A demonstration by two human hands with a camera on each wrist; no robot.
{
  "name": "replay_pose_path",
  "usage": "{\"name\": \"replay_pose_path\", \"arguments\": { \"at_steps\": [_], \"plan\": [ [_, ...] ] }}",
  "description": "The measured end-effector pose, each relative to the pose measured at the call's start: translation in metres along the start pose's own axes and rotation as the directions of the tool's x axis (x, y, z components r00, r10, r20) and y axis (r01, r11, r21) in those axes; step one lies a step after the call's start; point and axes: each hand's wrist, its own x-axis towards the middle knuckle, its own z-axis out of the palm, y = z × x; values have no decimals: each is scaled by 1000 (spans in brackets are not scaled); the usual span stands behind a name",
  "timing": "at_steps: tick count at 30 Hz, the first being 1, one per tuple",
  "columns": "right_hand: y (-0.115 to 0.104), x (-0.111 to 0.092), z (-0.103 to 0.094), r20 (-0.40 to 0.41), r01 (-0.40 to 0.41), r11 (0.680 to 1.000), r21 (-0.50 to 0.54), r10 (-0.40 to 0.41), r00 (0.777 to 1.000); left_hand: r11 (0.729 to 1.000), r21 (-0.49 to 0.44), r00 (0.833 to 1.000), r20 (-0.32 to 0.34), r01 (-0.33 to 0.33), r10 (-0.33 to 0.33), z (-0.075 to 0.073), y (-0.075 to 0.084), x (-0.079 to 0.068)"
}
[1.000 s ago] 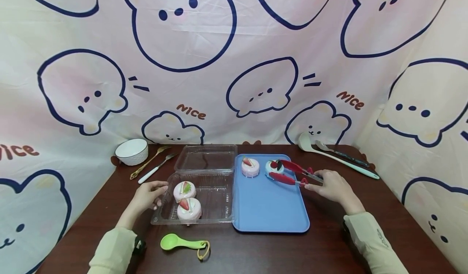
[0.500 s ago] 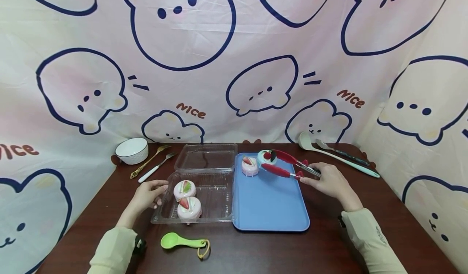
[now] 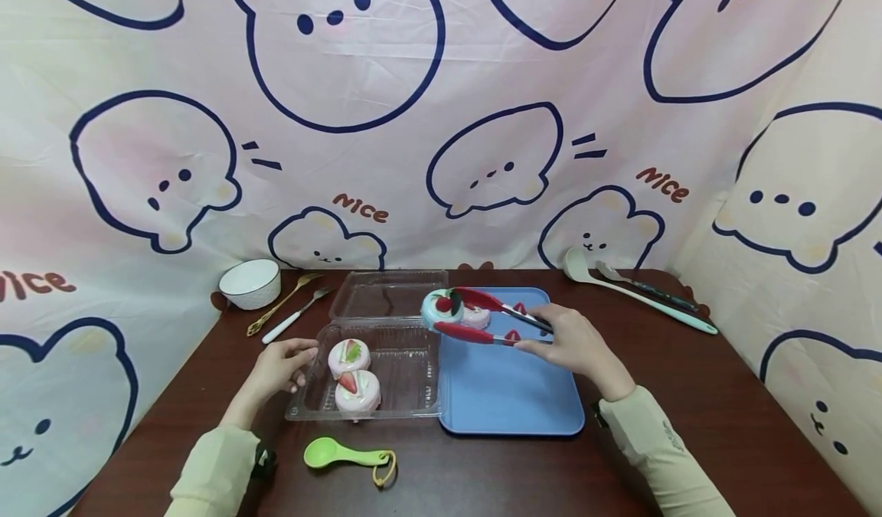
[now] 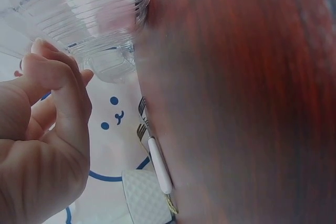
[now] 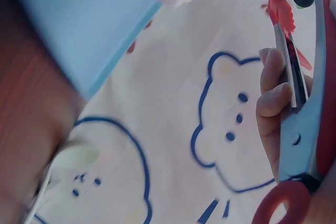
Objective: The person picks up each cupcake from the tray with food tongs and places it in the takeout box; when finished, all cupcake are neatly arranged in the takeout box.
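My right hand (image 3: 575,348) grips red-tipped tongs (image 3: 475,336), which hold a light-blue cake (image 3: 431,314) topped with a red berry and a dark piece. The cake is raised over the seam between the blue tray (image 3: 510,394) and the clear plastic container (image 3: 406,371), partly covering a pink cake (image 3: 478,317) on the tray. Two pink strawberry-topped cakes, one farther back (image 3: 336,364) and one nearer (image 3: 357,405), sit in the container's left side. At the container's left rim, my left hand (image 3: 279,368) pinches the edge with bent fingers.
The container's lid (image 3: 389,299) lies folded back behind it. A white bowl (image 3: 249,283), a gold fork (image 3: 272,312) and a white-handled fork (image 3: 289,323) are back left. A green measuring spoon (image 3: 344,454) lies in front; a ladle (image 3: 634,295) lies back right.
My right hand has carried the light-blue cake in the tongs up and left, off the tray and past the pink cake toward the container. My left hand has stayed at the container's rim.
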Motion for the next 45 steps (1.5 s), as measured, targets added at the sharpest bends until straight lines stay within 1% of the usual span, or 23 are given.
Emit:
{"name": "replay_pose_path", "arguments": {
  "at_steps": [5,8,11,13,18,21,26,35,41,45],
  "plan": [
    [-19,11,15,-5,89,996,11,-89,996,1000,-6,1000,8,1,-1,0,-1,0],
    [-30,18,26,20,130,992,7,-130,991,1000,-8,1000,11,2,-2,-1,-1,0],
    [-40,26,36,65,157,988,-6,-156,986,1000,-14,1000,11,3,-3,-1,-2,1],
    [-46,30,41,95,154,988,-12,-152,984,1000,-12,1000,16,-5,5,-1,-1,2],
    [-53,34,49,155,113,993,-19,-109,982,1000,-9,1000,16,-9,9,-1,0,2],
    [-54,35,52,164,110,994,-28,-103,981,1000,-13,1000,13,-7,7,-1,0,2],
    [-54,36,57,182,108,994,-8,-105,978,1000,-13,1000,14,-11,11,-1,-1,3],
    [-56,43,57,241,107,994,-7,-102,965,999,-33,1000,18,-8,8,-2,0,3],
    [-60,48,54,292,114,993,-27,-102,951,1000,-27,1000,17,-8,9,-2,1,2],
    [-63,50,52,314,118,991,-60,-94,945,1000,-27,1000,15,-10,11,-1,1,1]
  ]
}}
